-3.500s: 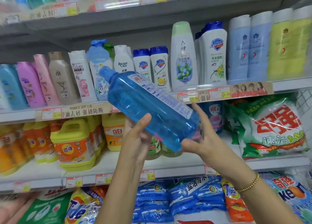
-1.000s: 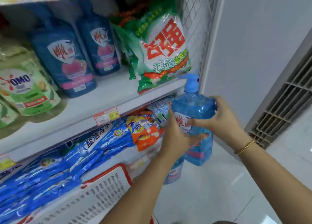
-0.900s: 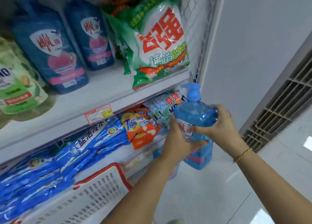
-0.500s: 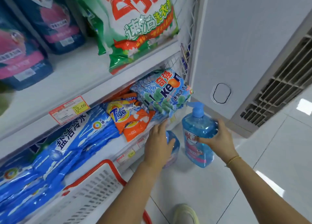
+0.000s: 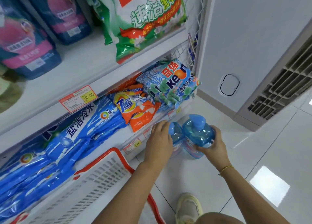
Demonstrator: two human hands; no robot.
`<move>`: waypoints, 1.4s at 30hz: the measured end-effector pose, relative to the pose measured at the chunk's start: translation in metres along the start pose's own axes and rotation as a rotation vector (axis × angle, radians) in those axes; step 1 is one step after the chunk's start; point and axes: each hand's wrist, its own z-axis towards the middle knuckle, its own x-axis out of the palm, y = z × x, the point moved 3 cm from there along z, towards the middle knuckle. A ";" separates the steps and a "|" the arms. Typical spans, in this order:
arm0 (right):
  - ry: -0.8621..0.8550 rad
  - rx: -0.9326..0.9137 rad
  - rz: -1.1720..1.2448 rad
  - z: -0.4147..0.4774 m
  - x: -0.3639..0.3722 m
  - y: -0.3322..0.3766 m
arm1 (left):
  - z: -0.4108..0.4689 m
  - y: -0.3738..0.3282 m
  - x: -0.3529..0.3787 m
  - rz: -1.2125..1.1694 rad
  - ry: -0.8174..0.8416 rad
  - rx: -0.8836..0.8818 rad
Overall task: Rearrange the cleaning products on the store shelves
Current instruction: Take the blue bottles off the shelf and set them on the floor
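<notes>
Down at the btm right end of the shelves, I was bent low over the floor. Grey unit w/ a vent stood just right of the rack. White basket w/ red rim sat lower left, below a row of blue bags on the btm shelf. On the shelf above, a green bag leaned at the right end, w/ dark pouches to its left. Keon bag stuck out over the btm shelf's right end, and the Tide bag lay just left of it, touching.

Bottle, clear blue w/ pump top, was low in front of that shelf end, under the Keon bag. Couldn't tell if it was on the tiles. 2nd bottle, same kind, was touching it on the left.

My R hand was clamped on the bottle's shoulder, fingers & thumb curled round it. My L hand lay against the 2nd bottle's left side, fingers fairly straight, gripping nothing, tips near the shelf lip.

Shoe showed at btm. Price tag reading 12.00 hung on the upper shelf edge. Bracelet on R wrist.
</notes>
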 end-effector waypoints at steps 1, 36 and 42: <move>0.003 0.004 -0.031 -0.003 -0.003 0.000 | -0.001 -0.002 -0.004 -0.008 0.001 -0.003; 0.487 -0.281 0.422 0.144 0.263 0.434 | 0.058 0.127 -0.303 0.313 -0.840 -0.033; 0.448 -0.337 0.119 0.144 0.252 0.426 | 0.059 0.137 -0.297 0.224 -0.867 -0.101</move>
